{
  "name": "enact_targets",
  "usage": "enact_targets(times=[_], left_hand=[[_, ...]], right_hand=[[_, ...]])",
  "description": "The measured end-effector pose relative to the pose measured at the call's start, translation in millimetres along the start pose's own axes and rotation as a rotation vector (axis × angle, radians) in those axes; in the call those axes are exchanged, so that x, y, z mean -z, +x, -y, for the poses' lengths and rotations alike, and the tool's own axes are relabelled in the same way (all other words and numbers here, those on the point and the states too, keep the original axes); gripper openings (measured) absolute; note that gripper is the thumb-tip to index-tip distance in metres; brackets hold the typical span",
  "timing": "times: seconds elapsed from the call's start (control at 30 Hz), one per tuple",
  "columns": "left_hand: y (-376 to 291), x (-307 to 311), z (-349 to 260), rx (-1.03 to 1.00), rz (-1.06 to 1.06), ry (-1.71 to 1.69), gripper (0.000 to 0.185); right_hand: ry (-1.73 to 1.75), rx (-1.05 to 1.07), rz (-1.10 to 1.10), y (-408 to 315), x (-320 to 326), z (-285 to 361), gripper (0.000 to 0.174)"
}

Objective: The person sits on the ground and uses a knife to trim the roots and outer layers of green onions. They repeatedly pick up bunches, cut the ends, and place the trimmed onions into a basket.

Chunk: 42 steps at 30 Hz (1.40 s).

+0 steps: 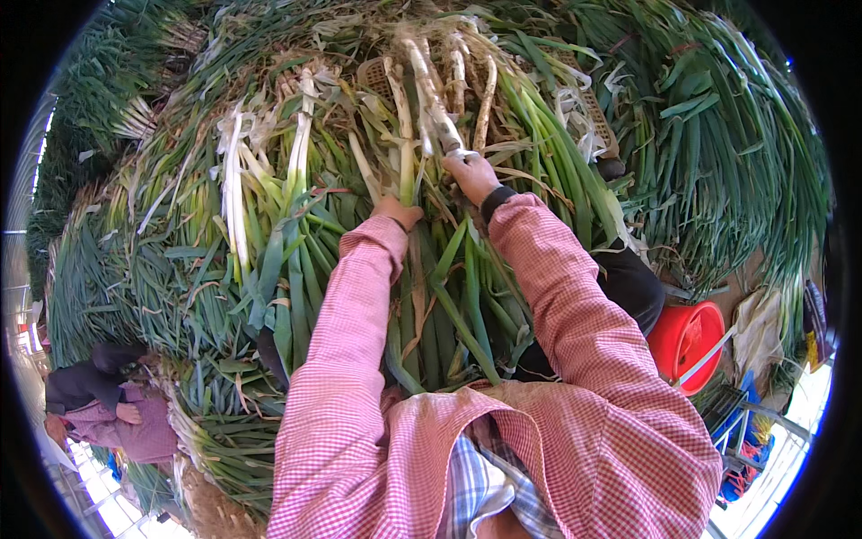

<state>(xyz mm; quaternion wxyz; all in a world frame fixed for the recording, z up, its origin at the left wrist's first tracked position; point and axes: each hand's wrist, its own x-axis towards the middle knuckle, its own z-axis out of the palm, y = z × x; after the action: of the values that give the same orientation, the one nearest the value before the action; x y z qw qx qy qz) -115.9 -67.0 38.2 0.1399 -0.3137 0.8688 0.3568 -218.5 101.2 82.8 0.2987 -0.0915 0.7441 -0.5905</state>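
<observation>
Before me several long green onions lie with their roots pointing away and their green leaves towards my lap. My right hand (473, 176) is closed around the pale shaft of a thick green onion (434, 111), whose outer skin looks loose near the thumb. Lower and to the left, my left hand (399, 211) is closed on another green onion (406, 148), where its white shaft turns green. Its fingers are partly hidden. Clean white green onions (234, 195) lie to the left of my hands, and unpeeled, soil-stained shafts (486, 101) stand out beyond my right hand.
Heaped green onions (727, 135) surround the work area. A plastic crate (599, 121) shows among leaves at the right. A red bucket (688, 347) stands by my right elbow, near a folding metal frame (768, 414). At lower left another person (101, 397) sits close by.
</observation>
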Motion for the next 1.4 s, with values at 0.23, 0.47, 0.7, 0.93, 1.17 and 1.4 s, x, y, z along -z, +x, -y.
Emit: enact_targets(times=[0.23,0.47,0.7,0.93,1.17,1.4], left_hand=[[-12.7,7.6,68.7,-0.098,-0.039,-0.66,0.047],[-28.6,-20.3,51.8,-0.11,-0.015,-0.777,0.069],[19.8,-50.6,97.4,-0.099,0.176,-0.924,0.054],[-7.4,-36.6,84.3,0.01,0.077,-0.903,0.047],[-16.2,-29.2,88.5,0.208,0.242,-1.255,0.037],[-34.1,-7.1,73.3,0.32,0.324,-1.264,0.038]], right_hand=[[0.065,-0.085,0.273,-158.5,-15.8,-5.1,0.035],[-0.244,-0.029,0.089,-165.8,-13.4,2.4,0.04],[-0.409,0.041,0.147,-149.5,-34.2,31.7,0.043],[-0.531,0.062,0.138,-50.5,-55.8,25.9,0.039],[-0.587,0.16,0.101,56.0,-84.9,23.3,0.049],[-0.512,-0.073,0.177,121.2,-100.3,58.2,0.04]])
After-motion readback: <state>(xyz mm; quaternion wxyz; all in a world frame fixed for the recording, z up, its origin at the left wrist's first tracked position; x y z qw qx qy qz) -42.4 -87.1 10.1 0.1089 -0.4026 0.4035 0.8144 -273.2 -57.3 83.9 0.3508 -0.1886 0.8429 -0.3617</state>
